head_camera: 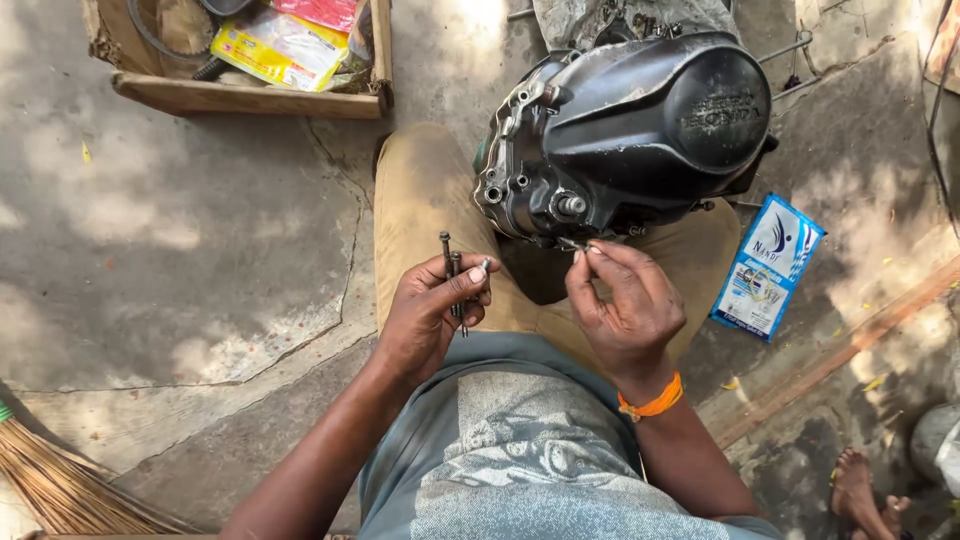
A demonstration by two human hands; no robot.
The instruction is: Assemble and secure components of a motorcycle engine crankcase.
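Blue-and-white flat sachet (pixel 767 266), rectangular, lying tilted on the concrete floor (pixel 180 230) to the right. Yellow packet (pixel 280 48) with a red packet (pixel 322 12) just beside it, both inside the wooden tray (pixel 250 97), upper left.

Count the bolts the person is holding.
3 visible: two long bolts stand in the left hand; one bolt is pinched in the right hand at the engine cover. Fingers may hide more.
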